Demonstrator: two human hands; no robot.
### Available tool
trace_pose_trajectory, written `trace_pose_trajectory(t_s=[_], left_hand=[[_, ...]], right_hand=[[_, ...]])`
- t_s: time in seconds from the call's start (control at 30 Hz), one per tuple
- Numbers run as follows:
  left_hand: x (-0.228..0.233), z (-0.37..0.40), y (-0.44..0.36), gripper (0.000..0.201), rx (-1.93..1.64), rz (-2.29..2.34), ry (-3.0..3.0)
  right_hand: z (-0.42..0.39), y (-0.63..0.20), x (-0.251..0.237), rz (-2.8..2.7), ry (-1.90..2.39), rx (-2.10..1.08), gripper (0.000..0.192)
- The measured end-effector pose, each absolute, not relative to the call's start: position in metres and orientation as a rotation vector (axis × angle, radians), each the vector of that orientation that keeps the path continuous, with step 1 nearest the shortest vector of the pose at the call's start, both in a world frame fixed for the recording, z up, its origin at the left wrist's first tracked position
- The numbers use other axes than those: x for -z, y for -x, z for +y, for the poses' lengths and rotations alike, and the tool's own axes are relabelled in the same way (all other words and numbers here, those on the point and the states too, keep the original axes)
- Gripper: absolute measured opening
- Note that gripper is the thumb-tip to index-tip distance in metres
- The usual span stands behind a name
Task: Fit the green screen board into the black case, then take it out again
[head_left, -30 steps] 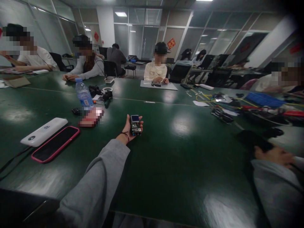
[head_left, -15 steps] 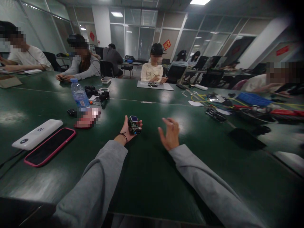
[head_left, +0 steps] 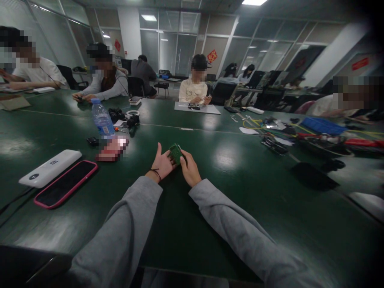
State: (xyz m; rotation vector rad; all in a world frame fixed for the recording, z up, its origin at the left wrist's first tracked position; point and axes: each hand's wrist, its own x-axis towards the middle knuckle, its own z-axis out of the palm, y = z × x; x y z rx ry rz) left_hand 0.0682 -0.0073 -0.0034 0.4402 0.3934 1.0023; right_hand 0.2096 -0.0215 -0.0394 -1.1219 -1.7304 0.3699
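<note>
Dim room, ceiling-light glare on table (head_left: 228, 192), warped blurry edges.

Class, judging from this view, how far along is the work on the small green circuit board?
Done: the small green circuit board is off the dark green table. In hand: left hand and right hand grip it together. Left: nothing shows it taken apart yet.

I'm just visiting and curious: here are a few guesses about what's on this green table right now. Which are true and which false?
1. Both hands meet at a small green circuit board. True: left hand and right hand both touch it.
2. The water bottle lies on its side. False: it stands upright.
3. A pink-edged phone lies beside a white power bank. True.
4. The sleeves are red. False: they are grey.
</note>
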Motion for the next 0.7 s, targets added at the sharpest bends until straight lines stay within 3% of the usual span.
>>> trace_pose_trajectory(t_s=[0.2,0.53,0.7], left_hand=[[-0.011,-0.022,-0.073,0.061,-0.974,0.288,-0.536],[-0.004,-0.016,-0.068,0.052,-0.901,0.452,-0.618],[0.007,-0.006,-0.061,0.051,-0.970,0.534,-0.614]], right_hand=[[-0.014,-0.214,0.048,-1.479,1.196,-0.474,0.060],[-0.002,-0.244,0.049,-1.255,1.188,-0.811,0.062],[-0.016,-0.306,0.033,-1.218,1.214,-1.044,0.067]])
